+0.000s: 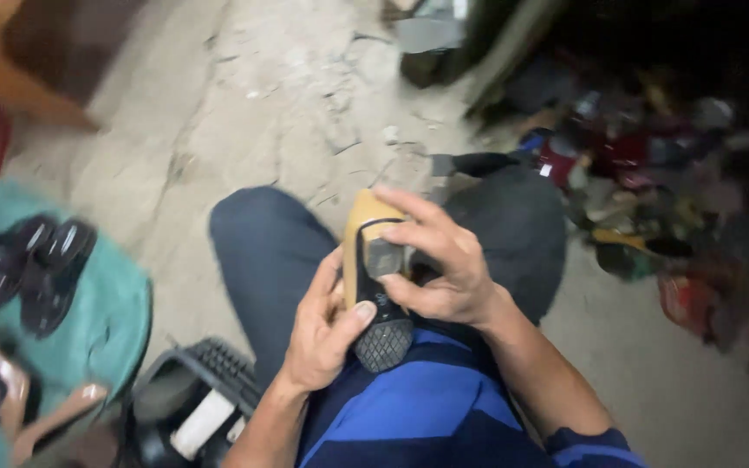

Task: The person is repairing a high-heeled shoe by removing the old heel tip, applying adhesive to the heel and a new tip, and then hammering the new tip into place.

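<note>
Concrete floor (244, 95): cracked, dusty grey, fills the upper left and centre of the frame.

Teal cloth (106, 321): spread on the floor at the left edge. A pair of black shoes (32, 269) lies on it, soles up, touching each other. Tan high-heeled shoes (54, 416) sit at its lower left corner, blurred.

Heap of mixed shoes (643, 173): right and upper right, in shadow; reds, blacks and browns, single items hard to tell apart.

Knees in dark trousers (270, 260): centre of the frame, left knee raised, right knee under the hands. Blue striped shirt (426, 407) at the bottom centre.

Black plastic basket (192, 390): lower left of centre, just beside the left knee; something white lies inside, kind not clear.

Shoe (374, 286): centre of the frame, held above the lap between both hands, sole side facing the camera. Tan edge along its upper left, black textured heel patch at the lower end, a greyish patch near the middle.

Right hand (444, 260): fingers curled over the upper part of the shoe from the right, clasping it.

Left hand (318, 325): grips the shoe from the lower left, thumb pressed on the sole just above the textured heel patch, fingers wrapped behind.
</note>
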